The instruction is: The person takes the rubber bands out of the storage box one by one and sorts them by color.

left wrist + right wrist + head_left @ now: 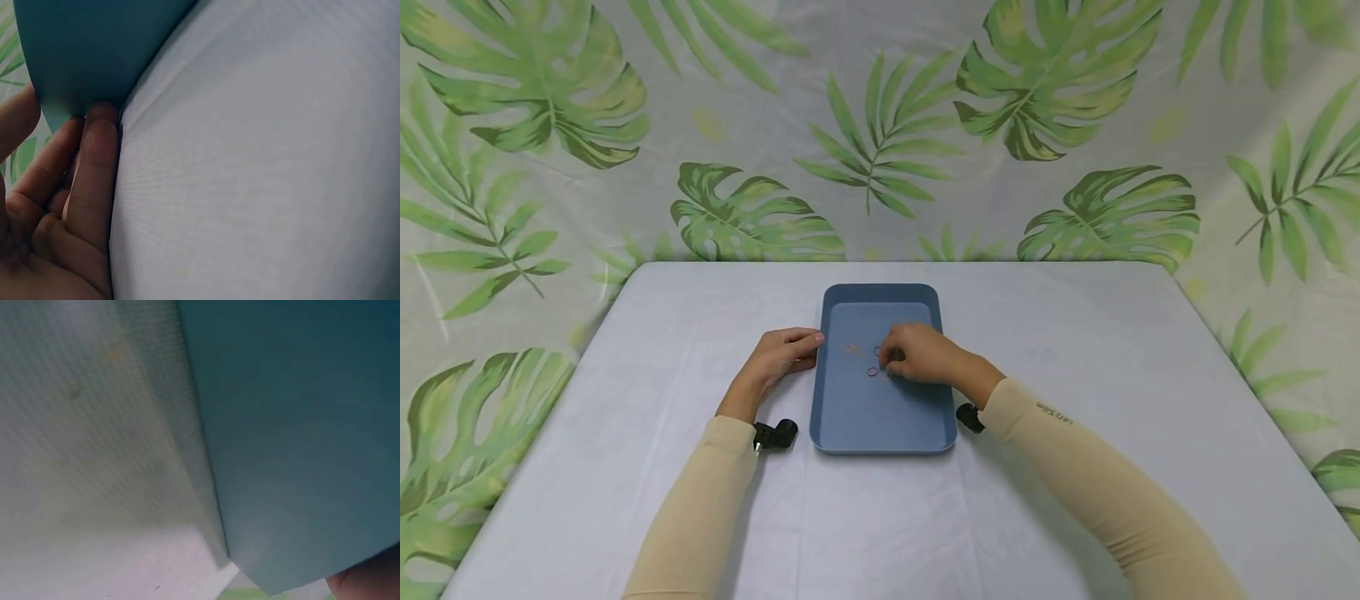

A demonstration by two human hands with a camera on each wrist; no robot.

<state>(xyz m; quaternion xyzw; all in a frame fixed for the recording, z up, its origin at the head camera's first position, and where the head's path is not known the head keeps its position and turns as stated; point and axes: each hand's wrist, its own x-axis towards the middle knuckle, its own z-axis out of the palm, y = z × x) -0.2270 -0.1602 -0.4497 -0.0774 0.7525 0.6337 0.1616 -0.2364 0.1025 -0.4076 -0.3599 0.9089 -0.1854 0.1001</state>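
A blue-grey rectangular tray [880, 433] lies on the table. Several small thin loops that look like rubber bands are inside it: tan ones [852, 348] left of centre, and a red one [872, 372] close to the right fingertips. Another reddish loop [877, 351] is partly behind those fingers. My left hand [786, 357] touches the tray's left side, its fingertips against the outer wall [87, 56]. My right hand [925, 354] reaches over the right rim with bent fingers pointing down near the tray floor. What lies between its fingertips is too small to make out.
The tray stands on a white-covered table [1060, 333]. Behind and beside it hangs a leaf-patterned cloth [880, 150]. Black wrist cameras [786, 432] sit at both sleeves, the right one close beside the tray's right wall.
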